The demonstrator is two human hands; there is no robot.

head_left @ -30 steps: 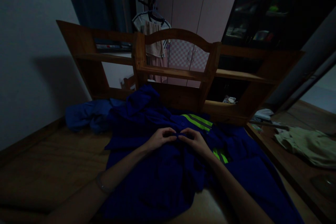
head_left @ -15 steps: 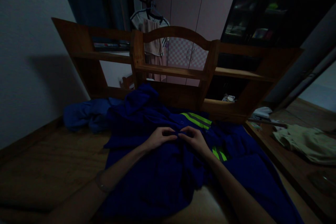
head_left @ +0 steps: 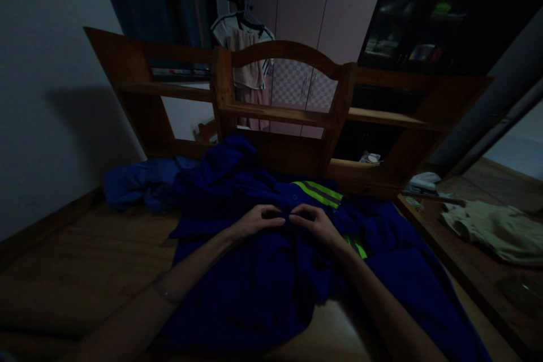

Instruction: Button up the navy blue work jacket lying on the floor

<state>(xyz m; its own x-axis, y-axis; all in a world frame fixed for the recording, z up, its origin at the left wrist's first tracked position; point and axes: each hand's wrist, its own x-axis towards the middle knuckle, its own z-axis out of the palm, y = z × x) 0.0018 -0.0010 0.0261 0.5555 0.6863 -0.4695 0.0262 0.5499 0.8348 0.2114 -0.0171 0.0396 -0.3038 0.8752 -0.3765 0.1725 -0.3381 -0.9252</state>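
Note:
A dark blue work jacket with yellow-green and grey reflective strips lies spread and rumpled on the wooden surface. My left hand pinches its cloth near the middle, thumb and fingers closed. Close by on the right, my right hand pinches the same fold, the fingertips of both hands almost meeting. A round button shows on the cloth just beyond them. Whether a second button is between my fingertips I cannot make out.
Behind the jacket stands a wooden headboard with shelves. A lighter blue bundle of cloth lies at the left by the wall. Pale clothing lies at the right, past a wooden edge. Clothes on hangers hang behind the headboard.
Both hands stay at the same spot on the jacket, still pinching the cloth. The fingertips have shifted only very slightly.

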